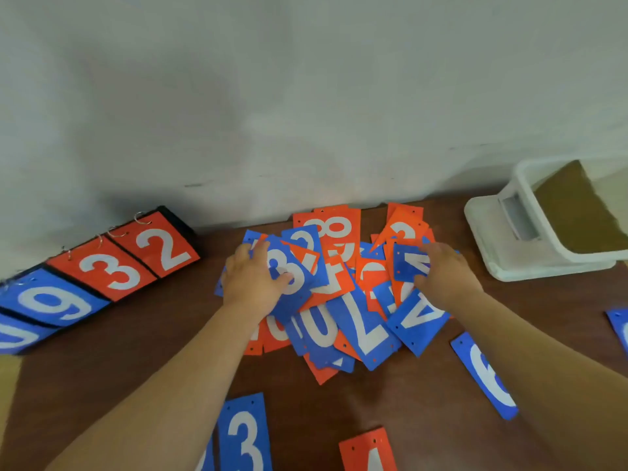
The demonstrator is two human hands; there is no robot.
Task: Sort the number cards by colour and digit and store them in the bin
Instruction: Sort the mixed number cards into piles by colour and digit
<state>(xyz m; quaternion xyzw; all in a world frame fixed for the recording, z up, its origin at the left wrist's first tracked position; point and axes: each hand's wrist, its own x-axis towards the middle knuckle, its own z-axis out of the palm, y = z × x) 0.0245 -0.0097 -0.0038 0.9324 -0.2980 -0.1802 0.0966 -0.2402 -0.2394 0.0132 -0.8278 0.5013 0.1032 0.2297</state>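
Blue 3 card (295,280) was gripped by the left hand (251,282); another blue number card (409,264) was pinched by the right hand (443,277). Card pile (343,300) was heaped between the hands, and the white bin (492,232) was set beyond the right hand on the bench (424,385).

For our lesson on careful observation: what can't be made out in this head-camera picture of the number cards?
Head view:
- Orange plastic card, bottom edge: digit cut off.
- Blue plastic card, right edge: digit cut off.
- Pile of orange and blue cards: lower digits covered by upper cards, left hand, right hand.
- White plastic bin: inside partly cut off.
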